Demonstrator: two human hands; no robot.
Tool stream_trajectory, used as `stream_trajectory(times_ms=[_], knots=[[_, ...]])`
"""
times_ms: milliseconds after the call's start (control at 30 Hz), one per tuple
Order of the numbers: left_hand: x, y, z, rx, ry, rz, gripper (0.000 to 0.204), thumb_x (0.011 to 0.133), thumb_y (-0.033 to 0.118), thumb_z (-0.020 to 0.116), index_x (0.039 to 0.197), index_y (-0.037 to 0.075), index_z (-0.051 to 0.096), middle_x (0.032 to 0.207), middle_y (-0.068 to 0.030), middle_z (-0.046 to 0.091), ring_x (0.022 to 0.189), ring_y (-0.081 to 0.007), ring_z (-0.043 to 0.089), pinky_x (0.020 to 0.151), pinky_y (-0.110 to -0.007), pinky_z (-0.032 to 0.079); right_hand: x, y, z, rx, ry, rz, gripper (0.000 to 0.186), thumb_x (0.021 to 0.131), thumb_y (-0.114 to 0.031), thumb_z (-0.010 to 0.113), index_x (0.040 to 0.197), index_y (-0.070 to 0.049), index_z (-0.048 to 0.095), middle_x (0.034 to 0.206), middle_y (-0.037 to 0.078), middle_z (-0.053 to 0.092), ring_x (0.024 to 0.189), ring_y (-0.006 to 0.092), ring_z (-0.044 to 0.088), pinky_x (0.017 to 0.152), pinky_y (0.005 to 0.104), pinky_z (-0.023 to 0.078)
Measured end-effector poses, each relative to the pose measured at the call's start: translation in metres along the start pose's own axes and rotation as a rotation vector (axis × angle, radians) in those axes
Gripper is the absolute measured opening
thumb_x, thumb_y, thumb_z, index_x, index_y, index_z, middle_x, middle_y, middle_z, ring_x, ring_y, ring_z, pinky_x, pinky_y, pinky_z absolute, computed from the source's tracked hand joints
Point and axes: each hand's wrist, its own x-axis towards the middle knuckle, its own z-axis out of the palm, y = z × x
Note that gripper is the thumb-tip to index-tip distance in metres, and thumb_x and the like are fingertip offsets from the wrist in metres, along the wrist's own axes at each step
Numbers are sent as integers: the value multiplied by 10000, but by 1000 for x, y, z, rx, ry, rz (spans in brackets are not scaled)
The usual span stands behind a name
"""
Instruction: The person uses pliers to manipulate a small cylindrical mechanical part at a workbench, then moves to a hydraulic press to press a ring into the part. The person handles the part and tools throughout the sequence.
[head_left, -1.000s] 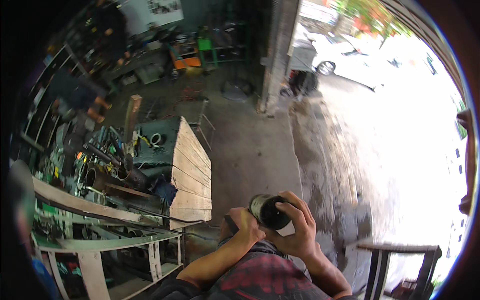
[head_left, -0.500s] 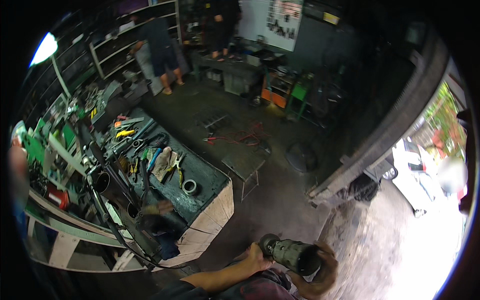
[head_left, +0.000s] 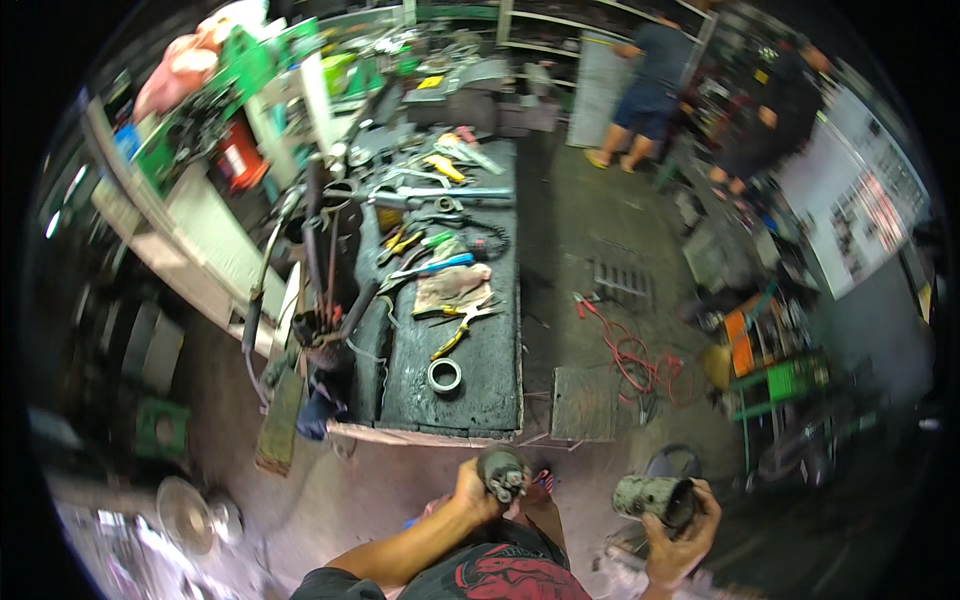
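Note:
My left hand (head_left: 468, 492) is closed round a dark, round metal part (head_left: 502, 473), whose end facing up shows small raised pieces. Off to the right, my right hand (head_left: 680, 545) grips a hollow metal cylinder (head_left: 642, 496) with a worn grey-green outside. The cylinder lies sideways in the fingers, and its dark open end faces right. A gap separates the two parts. Just ahead is the workbench (head_left: 440, 412), with a short metal ring (head_left: 444, 376) near its front edge. Exactly what machine the held parts belong to I cannot tell.
Yellow-handled pliers (head_left: 462, 328), a rag (head_left: 450, 290) and several tools lie on the bench. Long bars (head_left: 315, 240) stand at its left. Red cables (head_left: 630, 350) and a low stand (head_left: 584, 404) are on the right. Two people (head_left: 648, 85) (head_left: 785, 115) are at the back.
The round part and the cylinder, close together before, are now apart, one in each hand. My view has swung left, bringing the bench to the middle.

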Motion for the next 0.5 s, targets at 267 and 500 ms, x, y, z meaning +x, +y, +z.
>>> stream_trajectory(times_ms=[267,500], knots=[[-6,-1,27,-509,-36,358,537,1001,372,443,1182,-95,634,1028,-254,686,847,-327,708,720,-395,650,155,69,71,18,-566,-122,735,672,-36,948,1318,-20,597,1434,168,618,1335,315,596,1154,420,450],[-12,15,28,-636,-71,438,531,1008,363,437,1156,-108,632,998,-273,683,794,-381,715,751,-442,632,175,62,172,149,-680,-196,715,663,-50,958,1293,-31,620,1418,164,636,1308,297,619,1133,408,470]])
